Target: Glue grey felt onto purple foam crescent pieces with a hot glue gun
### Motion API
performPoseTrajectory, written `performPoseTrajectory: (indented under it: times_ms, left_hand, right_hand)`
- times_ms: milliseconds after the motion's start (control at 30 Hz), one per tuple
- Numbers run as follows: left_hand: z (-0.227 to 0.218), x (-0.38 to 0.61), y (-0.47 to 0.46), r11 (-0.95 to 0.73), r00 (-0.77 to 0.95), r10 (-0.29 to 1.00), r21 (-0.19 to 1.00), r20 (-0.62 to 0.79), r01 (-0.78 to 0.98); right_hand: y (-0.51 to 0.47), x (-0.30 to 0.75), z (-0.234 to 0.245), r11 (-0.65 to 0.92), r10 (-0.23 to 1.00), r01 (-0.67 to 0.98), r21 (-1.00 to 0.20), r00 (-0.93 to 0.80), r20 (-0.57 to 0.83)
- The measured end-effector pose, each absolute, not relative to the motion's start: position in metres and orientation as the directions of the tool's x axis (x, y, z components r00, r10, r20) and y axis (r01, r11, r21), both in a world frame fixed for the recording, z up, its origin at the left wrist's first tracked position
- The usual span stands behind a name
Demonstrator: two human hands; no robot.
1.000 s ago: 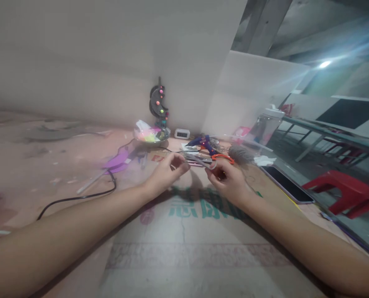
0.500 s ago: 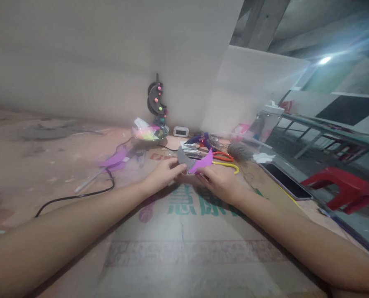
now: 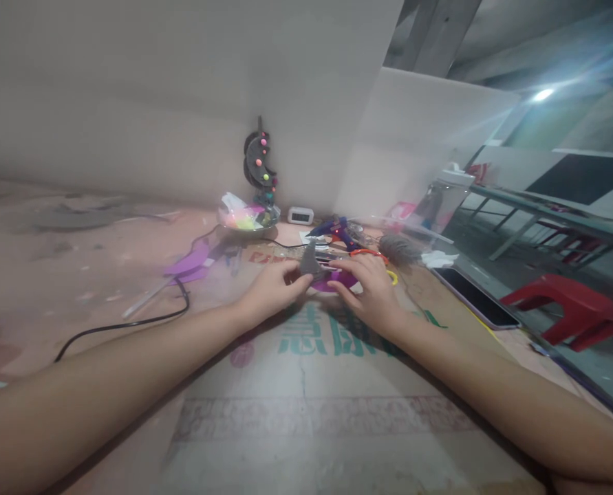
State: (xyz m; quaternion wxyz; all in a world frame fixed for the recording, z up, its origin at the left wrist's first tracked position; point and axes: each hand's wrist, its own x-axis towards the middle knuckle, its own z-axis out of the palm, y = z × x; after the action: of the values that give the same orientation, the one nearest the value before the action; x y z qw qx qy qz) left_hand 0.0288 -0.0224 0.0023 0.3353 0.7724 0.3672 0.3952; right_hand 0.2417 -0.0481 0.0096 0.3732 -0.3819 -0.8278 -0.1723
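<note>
In my left hand [image 3: 275, 283] the thumb and fingers are closed on a grey crescent-shaped piece [image 3: 311, 262], which looks like felt. A purple piece [image 3: 331, 282] curves below and to the right of the grey one; whether the two are joined I cannot tell. Around its right end is my right hand [image 3: 371, 292], thumb and forefinger parted with purple showing between them. Under the right fingertips lies a thin pale strip [image 3: 331, 268], too small to name. Both hands are above a cardboard sheet [image 3: 306, 378] with green lettering.
Behind the hands lie a blue glue gun [image 3: 331, 227], orange-handled scissors [image 3: 360, 252], a small white clock [image 3: 300, 216] and grey yarn [image 3: 399, 249]. A dish of scraps [image 3: 249, 223] stands before a decorated dark crescent [image 3: 259, 161]. A phone [image 3: 474, 297] lies right; a black cable [image 3: 125, 328] runs left.
The grey and purple crescent has been turned, its purple tip no longer pointing up on the right. My right hand has shifted slightly up and right, its thumb and forefinger spread apart.
</note>
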Motion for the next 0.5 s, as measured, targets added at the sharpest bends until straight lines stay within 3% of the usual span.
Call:
performPoseTrajectory:
  times_ms: [100,267,500]
  left_hand:
    - [0.0028,0.0304,-0.0266,-0.566,0.454,0.804,0.725,0.383,0.391]
    - [-0.0004,0.0299,-0.0287,-0.691,0.513,0.713,0.603,0.477,0.399]
    - [-0.0006,0.0303,-0.0306,-0.691,0.52,0.712,0.6,0.471,0.403]
  right_hand:
    - [-0.0482,0.2384,0.0086,0.628,0.485,0.775,0.07,-0.46,0.744]
    - [-0.0489,0.2356,0.0069,0.665,0.504,0.747,0.025,-0.473,0.723]
    - [-0.052,0.2327,0.0067,0.7,0.537,0.71,-0.075,-0.456,0.71]
